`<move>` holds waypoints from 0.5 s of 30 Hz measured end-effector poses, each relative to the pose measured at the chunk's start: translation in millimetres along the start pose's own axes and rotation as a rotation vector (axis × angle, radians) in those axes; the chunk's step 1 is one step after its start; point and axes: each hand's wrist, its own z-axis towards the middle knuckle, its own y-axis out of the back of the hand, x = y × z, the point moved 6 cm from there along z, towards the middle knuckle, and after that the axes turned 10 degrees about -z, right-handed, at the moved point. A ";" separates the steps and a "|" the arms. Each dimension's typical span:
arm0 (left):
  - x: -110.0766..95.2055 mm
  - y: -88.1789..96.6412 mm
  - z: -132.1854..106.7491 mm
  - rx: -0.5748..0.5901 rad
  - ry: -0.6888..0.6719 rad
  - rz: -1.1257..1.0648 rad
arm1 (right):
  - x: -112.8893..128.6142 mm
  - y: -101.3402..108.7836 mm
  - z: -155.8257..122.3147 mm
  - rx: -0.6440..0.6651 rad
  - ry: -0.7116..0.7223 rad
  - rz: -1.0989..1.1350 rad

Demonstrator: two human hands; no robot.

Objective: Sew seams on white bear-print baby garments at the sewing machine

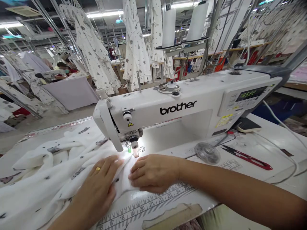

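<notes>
White fleecy fabric with grey printed motifs (pixel 69 153) lies bunched over the left of the sewing table and runs under the presser foot of a white Brother sewing machine (pixel 148 111). My left hand (pixel 102 179), a gold ring on one finger, rests on the fabric just left of the needle area, fingers bent and closed on a fold. Close to the foot on the right, my right hand (pixel 155 174) has its fingers curled down on the fabric's edge. Its fingertips are partly hidden. The machine's lamp lights the stitching spot between both hands.
Red-handled thread snips (pixel 249 157) and a clear round bobbin case (pixel 207 152) lie right of the machine. A printed ruler strip (pixel 153 204) runs along the table's front. Two thread cones (pixel 169 28) stand behind. Hanging printed garments (pixel 136 48) and a seated person (pixel 66 68) are beyond.
</notes>
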 end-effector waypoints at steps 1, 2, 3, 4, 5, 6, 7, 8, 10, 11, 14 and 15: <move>4.1 1.8 -4.3 -0.003 -0.002 0.015 | 0.2 0.0 0.0 0.004 -0.003 0.019; 8.3 4.2 -7.2 -0.011 -0.010 0.034 | 0.1 -0.1 -0.1 0.008 -0.010 0.037; 12.4 7.5 -8.6 -0.027 -0.018 0.052 | -0.2 -0.2 -0.3 0.009 -0.020 0.056; 15.4 11.9 -8.5 -0.057 -0.022 0.064 | -0.5 -0.4 -0.5 0.011 -0.028 0.072; 17.6 16.9 -6.9 -0.091 -0.013 0.060 | -0.8 -0.7 -0.8 0.012 -0.037 0.086; 18.4 21.7 -4.0 -0.125 0.009 0.037 | -1.0 -1.0 -0.9 0.012 -0.043 0.096; 17.4 25.5 -0.2 -0.150 0.037 -0.003 | -1.1 -1.3 -1.1 0.009 -0.046 0.105; 14.2 27.8 4.4 -0.167 0.061 -0.054 | -1.0 -1.6 -1.1 0.005 -0.047 0.112; 1.2 26.3 14.2 -0.162 0.056 -0.151 | -0.8 -2.0 -1.0 -0.004 -0.046 0.114; -7.2 22.5 18.5 -0.139 0.029 -0.186 | -0.7 -1.9 -0.8 -0.009 -0.042 0.107; -26.9 5.7 24.9 -0.059 -0.072 -0.231 | 0.1 -0.9 0.2 -0.010 -0.024 0.065; -29.0 0.7 24.7 -0.048 -0.084 -0.230 | 0.4 -0.4 0.6 -0.005 -0.018 0.048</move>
